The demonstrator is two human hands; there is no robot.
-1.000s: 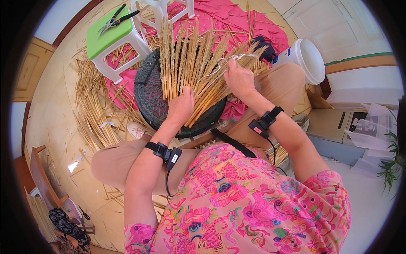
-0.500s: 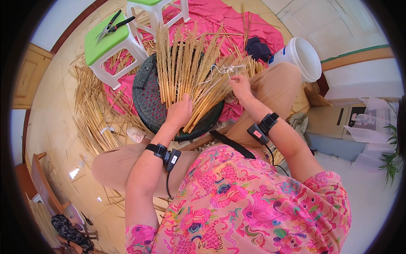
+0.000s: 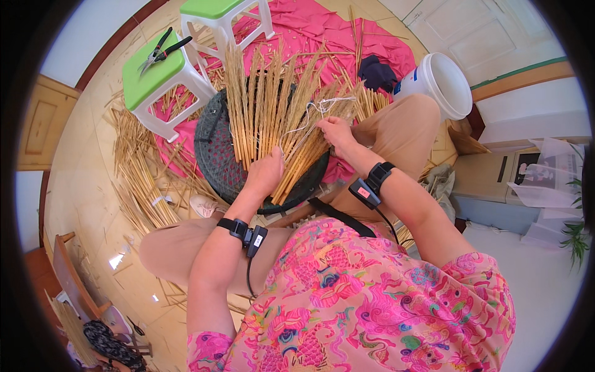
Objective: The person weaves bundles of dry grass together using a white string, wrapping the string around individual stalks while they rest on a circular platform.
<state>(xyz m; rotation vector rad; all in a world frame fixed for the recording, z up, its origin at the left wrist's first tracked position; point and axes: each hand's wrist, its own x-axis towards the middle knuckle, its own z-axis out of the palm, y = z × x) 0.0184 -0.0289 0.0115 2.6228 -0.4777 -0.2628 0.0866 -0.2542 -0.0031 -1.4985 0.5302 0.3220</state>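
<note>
A fan of dry reed stalks with feathery tops (image 3: 253,118) lies over a round dark mesh basket (image 3: 211,152). My left hand (image 3: 266,172) is closed on the stalks' lower ends, near the middle of the fan. Thin white string (image 3: 296,130) runs loosely across the stalks and tangles at the upper right. My right hand (image 3: 336,134) pinches that string over the right side of the fan, its fingertips against the reeds. Both wrists carry black strapped devices with cables.
Two green-topped stools (image 3: 155,68) stand behind, pliers (image 3: 162,53) on the nearer one. Pink cloth (image 3: 384,46) and loose stalks (image 3: 139,177) cover floor. A white bucket (image 3: 443,87) and dark cloth (image 3: 376,72) are right. A wooden chair (image 3: 71,273) is lower left.
My right hand has come down and leftward with the string, closer to my left hand. My left hand and the stalk ends sit lower in the picture.
</note>
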